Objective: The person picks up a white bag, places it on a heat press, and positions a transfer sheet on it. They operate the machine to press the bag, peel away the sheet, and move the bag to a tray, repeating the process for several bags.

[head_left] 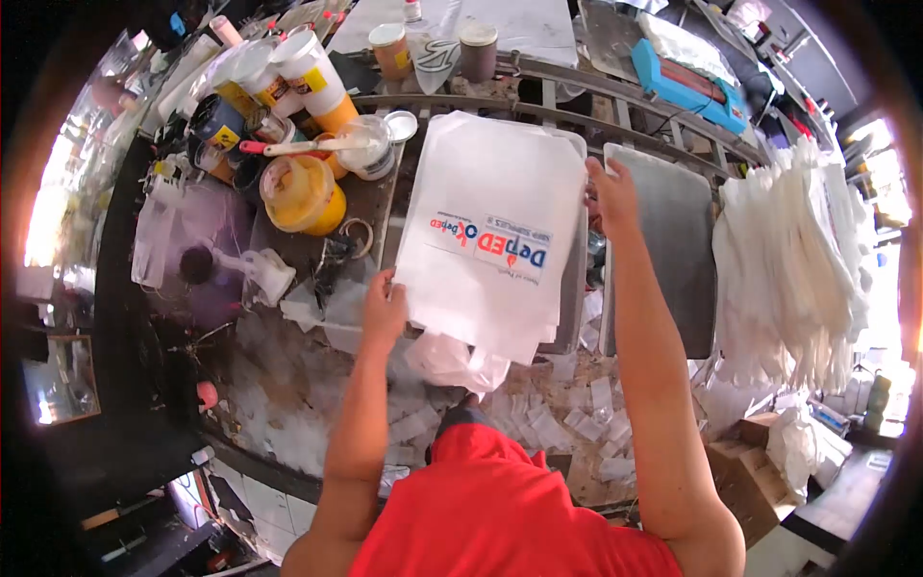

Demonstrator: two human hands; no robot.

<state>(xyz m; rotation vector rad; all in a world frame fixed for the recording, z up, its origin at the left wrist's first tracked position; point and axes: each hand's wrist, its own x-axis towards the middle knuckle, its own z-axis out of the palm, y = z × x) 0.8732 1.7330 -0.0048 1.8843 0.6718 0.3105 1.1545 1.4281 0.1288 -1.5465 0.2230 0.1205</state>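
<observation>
A flat white plastic bag [481,173], printed with red, blue and black lettering, lies over a grey board [571,288] in front of me. The print reads upside down from here. At the bag's lower left edge my left hand [385,310] is closed, thumb and fingers pinching the edge. My right hand [613,197] is at the upper right edge, its fingers curled against the bag's side. Crumpled white plastic [457,363] bunches out below the bag's near end.
A second grey board [663,250] lies to the right, beside a thick pile of white bags [784,269]. Left of the work stand a tub of yellow paint [303,195], several other containers and a brush [298,147]. A metal rail [625,120] runs behind. Paper scraps [548,428] litter the near side.
</observation>
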